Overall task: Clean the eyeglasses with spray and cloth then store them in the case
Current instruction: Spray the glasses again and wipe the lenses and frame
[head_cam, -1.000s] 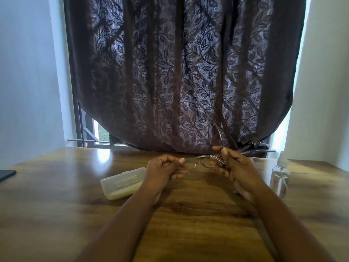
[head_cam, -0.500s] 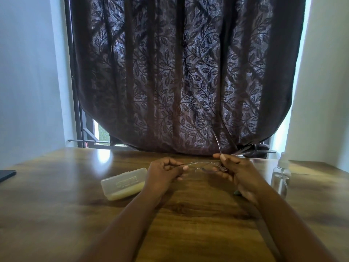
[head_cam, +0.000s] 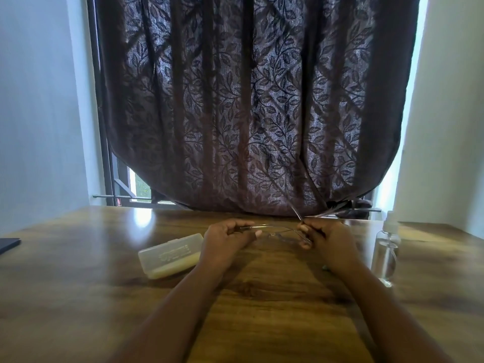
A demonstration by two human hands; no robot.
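Both hands meet over the far middle of the wooden tabletop [head_cam: 262, 305], holding a pair of thin-framed eyeglasses [head_cam: 277, 233] between them just above the wood. The left hand [head_cam: 227, 238] is curled around the glasses' left end, fingers folded in with the thumb laid along the frame; the right hand [head_cam: 324, 241] pinches the right end between thumb and fingertips, at about three o'clock from the left hand. One slim arm of the glasses sticks up from the right hand toward twelve o'clock, dark against the curtain [head_cam: 251, 106]; the lenses are faint and hard to make out. A pale, translucent plastic case [head_cam: 170, 255] lies shut on the tabletop at nine o'clock from the left hand, just beside the left wrist and angled slightly. A small clear spray bottle [head_cam: 385, 252] with a white nozzle stands upright at three o'clock from the right hand, near it but apart. At the far left edge of the tabletop, a dark flat object [head_cam: 9, 244] pokes into view; what it is cannot be told. Something small and dark shows at the right wrist, too hidden to identify. The brown leaf-patterned curtain hangs behind the tabletop, with a strip of window [head_cam: 136, 184] showing below its left corner.
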